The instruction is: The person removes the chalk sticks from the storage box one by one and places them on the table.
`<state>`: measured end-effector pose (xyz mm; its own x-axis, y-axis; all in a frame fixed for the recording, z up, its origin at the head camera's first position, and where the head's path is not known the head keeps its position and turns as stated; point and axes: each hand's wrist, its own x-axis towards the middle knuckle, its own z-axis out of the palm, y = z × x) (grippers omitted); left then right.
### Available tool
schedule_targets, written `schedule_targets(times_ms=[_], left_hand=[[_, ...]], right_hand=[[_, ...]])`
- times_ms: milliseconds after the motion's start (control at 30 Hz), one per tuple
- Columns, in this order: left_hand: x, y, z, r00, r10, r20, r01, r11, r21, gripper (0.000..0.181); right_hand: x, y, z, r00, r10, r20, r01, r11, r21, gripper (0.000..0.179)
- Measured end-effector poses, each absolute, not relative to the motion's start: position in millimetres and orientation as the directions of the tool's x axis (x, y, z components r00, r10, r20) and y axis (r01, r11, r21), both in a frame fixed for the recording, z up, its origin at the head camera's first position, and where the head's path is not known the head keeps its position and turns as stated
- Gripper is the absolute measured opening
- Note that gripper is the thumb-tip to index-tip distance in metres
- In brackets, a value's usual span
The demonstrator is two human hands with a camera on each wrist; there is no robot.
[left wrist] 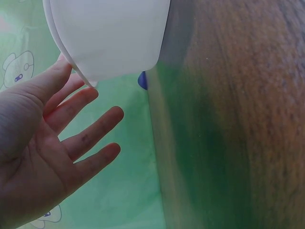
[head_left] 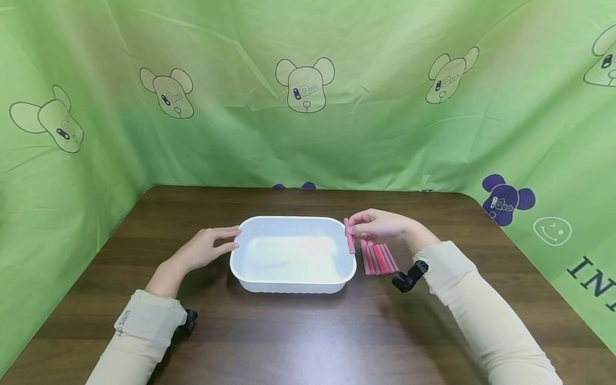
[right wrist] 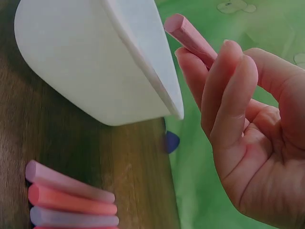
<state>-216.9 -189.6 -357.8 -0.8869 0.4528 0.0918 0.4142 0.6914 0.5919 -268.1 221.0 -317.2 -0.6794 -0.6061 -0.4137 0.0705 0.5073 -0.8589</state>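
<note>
A white plastic basin point(head_left: 293, 283) stands on the table in the middle of the head view, and no contents show in it. My left hand point(head_left: 202, 250) touches its left rim with thumb and fingertips, the fingers mostly straight. Over the right rim, my right hand point(head_left: 382, 223) pinches a pink chalk stick point(right wrist: 193, 40) between thumb and fingers. The stick is held above the table, tilted. Several pink, red and greyish chalk sticks point(head_left: 379, 260) lie side by side to the right of the basin, just below the right hand.
A brown wooden table point(head_left: 269, 337) carries everything. Green cloth point(head_left: 375, 144) printed with mouse heads hangs behind it and along both sides. Black wrist devices sit on the right sleeve point(head_left: 481, 310) and the left sleeve point(head_left: 139, 331).
</note>
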Motion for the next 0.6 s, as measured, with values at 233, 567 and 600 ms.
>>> schedule_targets(times_ms=[233,567,600], left_hand=[[-217.0,-189.4,-358.1,-0.889,0.450,0.089,0.410,0.692,0.595,0.044],[-216.4,-188.9,-357.1,-0.888,0.453,0.082,0.407,0.688,0.601,0.045],[-216.4,-188.9,-357.2,-0.888,0.453,0.084,0.408,0.688,0.601,0.045]], right_hand=[[-264.8,234.9,-317.1,-0.709,-0.596,-0.376,0.046,0.493,-0.869,0.010],[-263.1,261.0,-323.4,-0.720,-0.592,-0.362,0.050,0.476,-0.878,0.008],[-262.9,263.7,-324.2,-0.723,-0.589,-0.363,0.052,0.477,-0.877,0.008]])
